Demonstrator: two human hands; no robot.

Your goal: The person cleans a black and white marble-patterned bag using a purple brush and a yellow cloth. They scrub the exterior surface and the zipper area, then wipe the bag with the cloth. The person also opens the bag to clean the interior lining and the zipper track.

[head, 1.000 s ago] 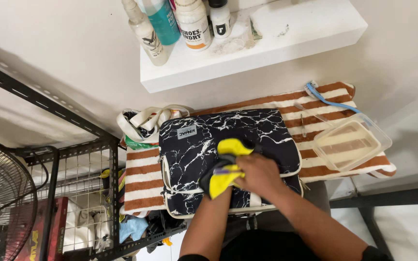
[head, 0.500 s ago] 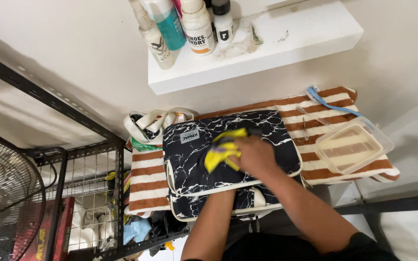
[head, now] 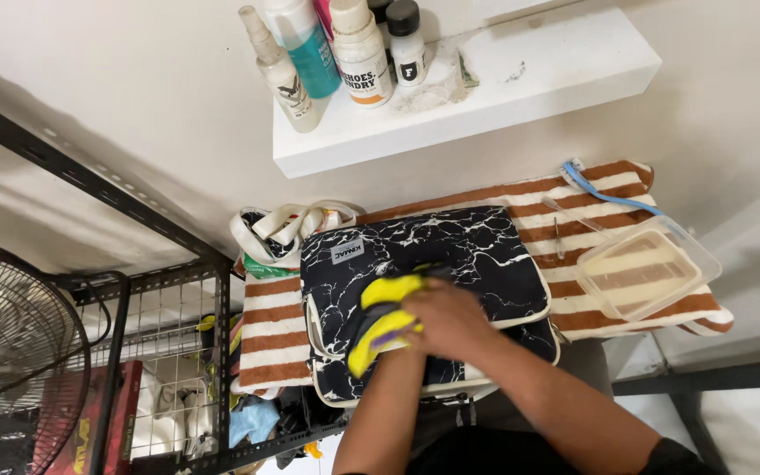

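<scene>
A black laptop sleeve with white marble veins (head: 450, 246) lies flat on a brown-and-white striped towel (head: 270, 325). My right hand (head: 450, 321) rests on the middle of the sleeve, closed on a yellow cloth (head: 380, 321) that it presses against the fabric. My left forearm (head: 384, 405) comes up from below to the same spot. Its hand is hidden under the cloth and the right hand.
A clear plastic tub (head: 653, 268) and a blue-handled brush (head: 609, 195) lie on the towel's right end. A tote bag (head: 283, 233) sits at the back left. A white shelf (head: 485, 97) with several bottles (head: 358, 44) hangs above. A black wire rack (head: 160, 352) and a fan (head: 10, 361) stand left.
The right hand slid the yellow cloth away over the sleeve, then back toward me and a little left. The sleeve, towel and tub stayed put.
</scene>
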